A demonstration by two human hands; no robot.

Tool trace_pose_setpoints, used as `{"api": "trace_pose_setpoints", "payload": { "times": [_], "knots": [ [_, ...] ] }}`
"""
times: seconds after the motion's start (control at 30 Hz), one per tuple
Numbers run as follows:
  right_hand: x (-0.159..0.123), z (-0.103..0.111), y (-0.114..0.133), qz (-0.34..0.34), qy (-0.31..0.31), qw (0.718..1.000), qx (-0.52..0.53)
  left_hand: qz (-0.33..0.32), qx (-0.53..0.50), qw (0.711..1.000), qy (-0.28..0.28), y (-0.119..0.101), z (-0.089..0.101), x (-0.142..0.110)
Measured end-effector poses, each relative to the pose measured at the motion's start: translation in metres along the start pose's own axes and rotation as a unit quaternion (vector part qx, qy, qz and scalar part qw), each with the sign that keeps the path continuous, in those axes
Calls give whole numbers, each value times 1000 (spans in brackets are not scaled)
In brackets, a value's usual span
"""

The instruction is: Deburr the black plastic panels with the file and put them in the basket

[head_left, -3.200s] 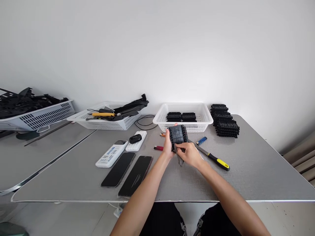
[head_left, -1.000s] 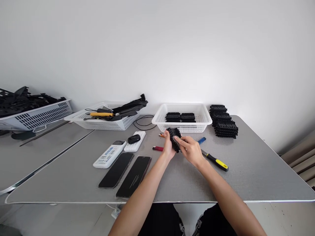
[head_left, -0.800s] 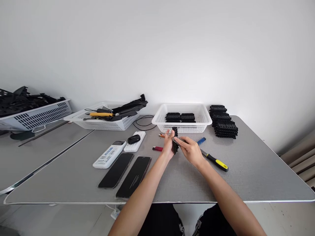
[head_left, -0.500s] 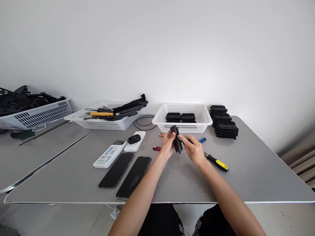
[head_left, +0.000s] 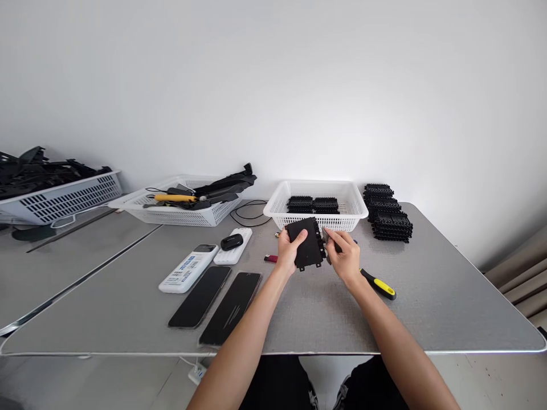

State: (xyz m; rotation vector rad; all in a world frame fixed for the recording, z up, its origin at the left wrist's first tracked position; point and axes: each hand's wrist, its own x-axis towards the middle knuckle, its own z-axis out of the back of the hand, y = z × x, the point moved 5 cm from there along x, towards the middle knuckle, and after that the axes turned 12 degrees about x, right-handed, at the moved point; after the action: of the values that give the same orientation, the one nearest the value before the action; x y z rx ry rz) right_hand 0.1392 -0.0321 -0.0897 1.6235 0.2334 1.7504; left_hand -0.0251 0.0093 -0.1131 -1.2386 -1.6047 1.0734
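Observation:
My left hand (head_left: 289, 250) grips a flat black plastic part (head_left: 308, 245), thumb across its broad smooth face. Small toothed tabs run along that part's right and lower edges. Close beside the right edge, my right hand (head_left: 345, 256) has its fingers closed on a small dark-handled tool (head_left: 338, 247). A greyish tip shows near the part; the fingers hide most of the tool, and I cannot tell whether the tip touches. Behind both hands stands a white basket (head_left: 316, 223) holding several similar black parts (head_left: 325, 205).
Stacked black parts (head_left: 391, 226) stand right of the basket. A yellow-and-black handle (head_left: 383, 287) lies beside my right wrist. Left are two phones (head_left: 231, 307), white power banks (head_left: 188, 272), a black oval object (head_left: 231, 242), a red item (head_left: 270, 258) and two more loaded baskets (head_left: 226, 212).
The black part has turned from edge-on so its broad face now shows. My right hand has shifted slightly right, away from the part's middle.

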Motion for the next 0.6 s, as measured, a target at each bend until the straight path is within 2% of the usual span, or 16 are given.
{"api": "trace_pose_setpoints", "payload": {
  "times": [0.1,0.3,0.43,0.6],
  "knots": [
    [2,3,1,6,-21,1000,-21,-27,26,999,1,-1,-1,-1],
    [0,-2,-4,37,36,994,-100,-63,59,996,25,-2,-7,-4],
    [0,-4,-2,53,50,987,-140,-73,76,994,34,-1,-7,-4],
    [1,-8,1,45,80,983,-158,-84,89,992,16,-2,-3,-2]
  ]
}}
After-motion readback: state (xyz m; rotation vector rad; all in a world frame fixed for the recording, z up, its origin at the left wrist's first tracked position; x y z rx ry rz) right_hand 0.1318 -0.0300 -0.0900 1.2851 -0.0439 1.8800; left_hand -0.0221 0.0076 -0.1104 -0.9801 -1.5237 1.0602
